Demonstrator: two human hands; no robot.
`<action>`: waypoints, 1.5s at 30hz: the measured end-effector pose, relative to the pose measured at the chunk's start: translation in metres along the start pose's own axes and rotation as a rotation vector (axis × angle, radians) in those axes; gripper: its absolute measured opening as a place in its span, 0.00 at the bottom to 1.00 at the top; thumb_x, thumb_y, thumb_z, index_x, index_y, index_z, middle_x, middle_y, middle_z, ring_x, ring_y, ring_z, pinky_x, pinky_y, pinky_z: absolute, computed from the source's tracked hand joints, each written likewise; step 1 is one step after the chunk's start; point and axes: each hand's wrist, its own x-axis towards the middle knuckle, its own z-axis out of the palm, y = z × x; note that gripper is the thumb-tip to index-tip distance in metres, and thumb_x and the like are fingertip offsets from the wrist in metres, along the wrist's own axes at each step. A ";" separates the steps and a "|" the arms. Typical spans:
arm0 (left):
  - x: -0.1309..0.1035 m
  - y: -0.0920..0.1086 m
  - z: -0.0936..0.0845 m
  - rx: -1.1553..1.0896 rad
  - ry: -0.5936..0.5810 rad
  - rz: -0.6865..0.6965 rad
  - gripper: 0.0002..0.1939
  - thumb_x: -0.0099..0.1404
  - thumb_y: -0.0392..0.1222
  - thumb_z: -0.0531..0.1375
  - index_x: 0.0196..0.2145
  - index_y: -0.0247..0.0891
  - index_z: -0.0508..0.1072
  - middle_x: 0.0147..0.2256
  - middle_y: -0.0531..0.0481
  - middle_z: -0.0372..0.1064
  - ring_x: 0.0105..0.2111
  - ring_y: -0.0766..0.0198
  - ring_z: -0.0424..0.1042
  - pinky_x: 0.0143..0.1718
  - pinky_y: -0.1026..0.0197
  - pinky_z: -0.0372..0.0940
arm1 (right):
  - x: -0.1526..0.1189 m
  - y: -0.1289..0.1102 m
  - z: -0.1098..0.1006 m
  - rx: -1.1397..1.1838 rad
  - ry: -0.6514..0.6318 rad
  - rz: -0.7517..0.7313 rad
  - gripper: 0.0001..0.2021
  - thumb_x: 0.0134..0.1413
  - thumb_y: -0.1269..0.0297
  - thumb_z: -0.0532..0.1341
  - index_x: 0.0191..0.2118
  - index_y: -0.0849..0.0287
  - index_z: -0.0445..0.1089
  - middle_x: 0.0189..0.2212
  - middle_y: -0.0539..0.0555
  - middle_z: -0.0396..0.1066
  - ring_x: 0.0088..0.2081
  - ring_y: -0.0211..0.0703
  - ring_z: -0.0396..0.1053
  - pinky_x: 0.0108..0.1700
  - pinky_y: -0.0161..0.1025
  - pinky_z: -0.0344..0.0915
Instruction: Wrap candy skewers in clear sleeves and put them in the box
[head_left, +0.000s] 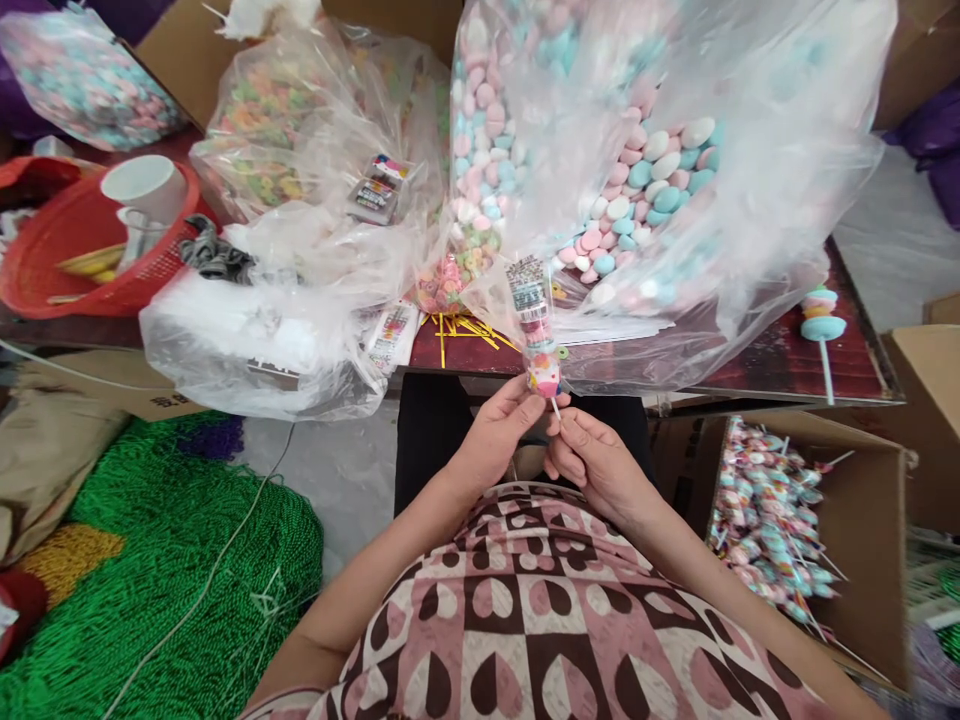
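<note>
A wrapped candy skewer (536, 335) in a clear printed bag stands nearly upright at the table's front edge, its white stick pointing down. My left hand (504, 425) pinches the lower end of the bag, where the colourful print gathers. Fingers of my right hand (592, 450) are closed around the stick just below. Whether a tie is also between those fingers is too small to tell. Behind the skewer lie yellow twist ties (469, 332) and a small heap of ring-shaped gummies (442, 285).
Large clear bags of pastel candies (664, 165) and gummy rings (262, 130) cover the table. An unwrapped candy skewer (823, 322) lies at the right edge. Below right, a cardboard box (862, 530) holds several wrapped skewers. A red basket (90, 290) stands left, above green bead strings (187, 560).
</note>
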 end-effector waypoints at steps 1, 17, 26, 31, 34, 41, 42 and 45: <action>0.000 0.000 -0.001 0.075 0.001 0.010 0.15 0.60 0.51 0.64 0.39 0.38 0.72 0.34 0.49 0.73 0.28 0.70 0.67 0.36 0.63 0.65 | 0.000 -0.001 0.000 0.008 -0.001 0.004 0.10 0.58 0.56 0.62 0.31 0.57 0.68 0.11 0.38 0.51 0.14 0.29 0.44 0.25 0.33 0.59; 0.006 -0.004 -0.007 0.453 0.168 0.307 0.18 0.64 0.46 0.60 0.51 0.41 0.67 0.43 0.46 0.72 0.39 0.65 0.73 0.45 0.60 0.67 | -0.003 -0.005 0.000 0.117 -0.007 0.062 0.09 0.58 0.56 0.62 0.33 0.56 0.66 0.11 0.37 0.49 0.14 0.29 0.41 0.24 0.33 0.57; 0.006 0.001 0.004 0.002 -0.001 -0.034 0.17 0.61 0.49 0.63 0.44 0.38 0.73 0.41 0.45 0.76 0.28 0.70 0.70 0.35 0.65 0.65 | -0.006 -0.006 0.003 0.033 -0.005 0.118 0.14 0.55 0.51 0.62 0.31 0.55 0.63 0.09 0.37 0.51 0.12 0.30 0.43 0.23 0.34 0.56; 0.005 -0.001 0.008 -0.120 0.003 -0.123 0.16 0.57 0.48 0.66 0.40 0.38 0.71 0.36 0.47 0.77 0.26 0.70 0.69 0.25 0.68 0.61 | -0.005 -0.002 -0.001 -0.005 -0.066 0.118 0.13 0.58 0.51 0.58 0.30 0.56 0.64 0.10 0.41 0.57 0.12 0.31 0.49 0.24 0.36 0.60; 0.006 0.000 0.008 -0.054 0.066 -0.055 0.15 0.58 0.48 0.65 0.39 0.38 0.67 0.31 0.51 0.75 0.23 0.71 0.68 0.24 0.67 0.62 | -0.006 -0.007 -0.004 -0.348 0.020 0.015 0.13 0.59 0.52 0.58 0.33 0.58 0.68 0.19 0.48 0.69 0.18 0.36 0.63 0.27 0.37 0.63; 0.003 0.001 0.009 0.145 0.085 -0.061 0.17 0.60 0.52 0.62 0.35 0.40 0.60 0.18 0.62 0.62 0.18 0.70 0.67 0.19 0.69 0.61 | -0.004 -0.040 0.002 -0.969 0.375 -0.559 0.07 0.59 0.62 0.59 0.41 0.54 0.72 0.35 0.52 0.75 0.32 0.40 0.71 0.38 0.40 0.69; 0.002 0.001 0.010 0.148 0.062 -0.078 0.17 0.61 0.53 0.61 0.36 0.40 0.60 0.18 0.62 0.61 0.18 0.70 0.66 0.17 0.70 0.60 | -0.002 -0.043 0.004 -1.042 0.348 -0.602 0.06 0.59 0.63 0.59 0.39 0.55 0.72 0.34 0.52 0.75 0.32 0.40 0.71 0.38 0.39 0.69; -0.002 -0.001 0.011 0.178 0.029 -0.101 0.19 0.60 0.56 0.60 0.38 0.40 0.59 0.19 0.62 0.61 0.17 0.71 0.66 0.16 0.71 0.58 | 0.006 -0.044 0.007 -1.224 0.318 -0.687 0.05 0.59 0.66 0.59 0.37 0.55 0.73 0.33 0.52 0.76 0.32 0.41 0.72 0.38 0.39 0.69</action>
